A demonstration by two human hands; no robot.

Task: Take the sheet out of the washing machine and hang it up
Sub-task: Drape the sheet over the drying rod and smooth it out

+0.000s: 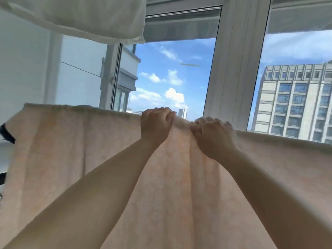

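A pale peach sheet [71, 141] with a faint pattern hangs spread wide across the lower half of the view, its top edge running from far left to far right at about my hands' height. My left hand [156, 123] grips that top edge near the middle, fingers curled over it. Right beside it, my right hand [213, 135] also clutches the top edge, with the fabric bunched into folds between the two hands. Whatever the sheet hangs over is hidden under its fold. The washing machine is not in view.
A white cloth [80, 17] hangs overhead at the upper left. Behind the sheet stand large windows with a white frame post [235, 69] and a white wall [23, 69] on the left. A dark object [6, 133] pokes out at the left edge.
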